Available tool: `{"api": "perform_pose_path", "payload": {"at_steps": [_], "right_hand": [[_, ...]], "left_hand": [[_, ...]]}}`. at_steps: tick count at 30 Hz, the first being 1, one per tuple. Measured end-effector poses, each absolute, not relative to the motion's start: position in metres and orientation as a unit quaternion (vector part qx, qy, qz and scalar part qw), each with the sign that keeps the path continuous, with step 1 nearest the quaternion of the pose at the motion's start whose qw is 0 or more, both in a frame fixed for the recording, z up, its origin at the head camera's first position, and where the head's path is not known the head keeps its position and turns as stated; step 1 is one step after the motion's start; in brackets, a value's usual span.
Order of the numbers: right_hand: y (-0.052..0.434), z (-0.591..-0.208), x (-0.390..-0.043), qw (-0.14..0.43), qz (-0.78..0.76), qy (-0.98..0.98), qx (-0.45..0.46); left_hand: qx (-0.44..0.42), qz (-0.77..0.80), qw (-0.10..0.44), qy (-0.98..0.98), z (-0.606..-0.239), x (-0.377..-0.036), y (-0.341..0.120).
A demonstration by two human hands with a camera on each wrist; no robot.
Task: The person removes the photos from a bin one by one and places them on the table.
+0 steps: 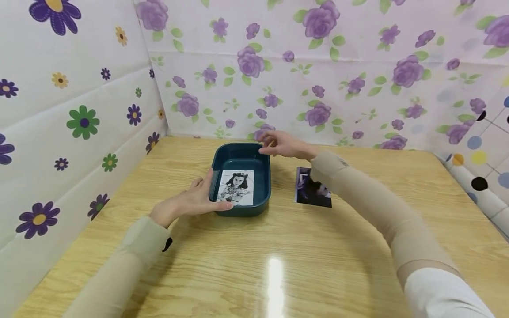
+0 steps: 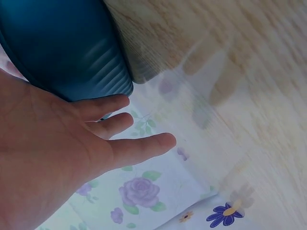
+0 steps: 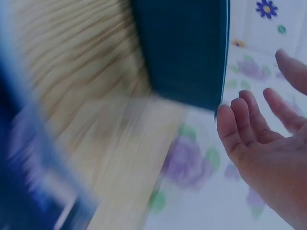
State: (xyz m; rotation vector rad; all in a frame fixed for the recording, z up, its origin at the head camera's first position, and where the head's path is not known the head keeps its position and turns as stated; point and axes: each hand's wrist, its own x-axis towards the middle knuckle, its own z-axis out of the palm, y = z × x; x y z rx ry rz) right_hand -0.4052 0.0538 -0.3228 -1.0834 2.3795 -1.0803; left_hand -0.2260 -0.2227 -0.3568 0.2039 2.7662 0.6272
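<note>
A dark teal plastic tray (image 1: 263,194) stands on the wooden table, and a black-and-white portrait photo (image 1: 236,187) lies flat inside it. My left hand (image 1: 199,197) lies against the tray's near left wall with straight fingers (image 2: 139,148), the thumb along the front rim. The tray's ribbed outer wall (image 2: 72,57) fills the left wrist view. My right hand (image 1: 280,143) hovers above the tray's far right corner, fingers (image 3: 240,129) relaxed and holding nothing. That corner (image 3: 187,52) looks blurred in the right wrist view.
A dark purple-toned photo (image 1: 313,188) lies on the table (image 1: 278,251) right of the tray, partly under my right sleeve. Floral-papered walls (image 1: 318,70) close in the back and left sides. A spotted panel (image 1: 485,168) stands at the right.
</note>
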Motion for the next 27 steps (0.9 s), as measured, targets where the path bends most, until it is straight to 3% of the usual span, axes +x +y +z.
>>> {"api": "perform_pose_path", "payload": {"at_steps": [7,14,27], "right_hand": [[-0.004,-0.326,-0.411,0.242,-0.282,0.823,-0.429],[-0.029,-0.336,-0.419,0.301,-0.12,0.833,-0.447],[-0.045,-0.339,-0.419,0.302,-0.002,0.842,-0.447]], "left_hand": [[0.067,0.214,0.144,0.964,-0.359,-0.227,-0.224],[0.071,0.226,0.151,0.96,-0.359,-0.226,-0.222],[0.053,0.23,0.155,0.959,-0.356,-0.223,-0.224]]}}
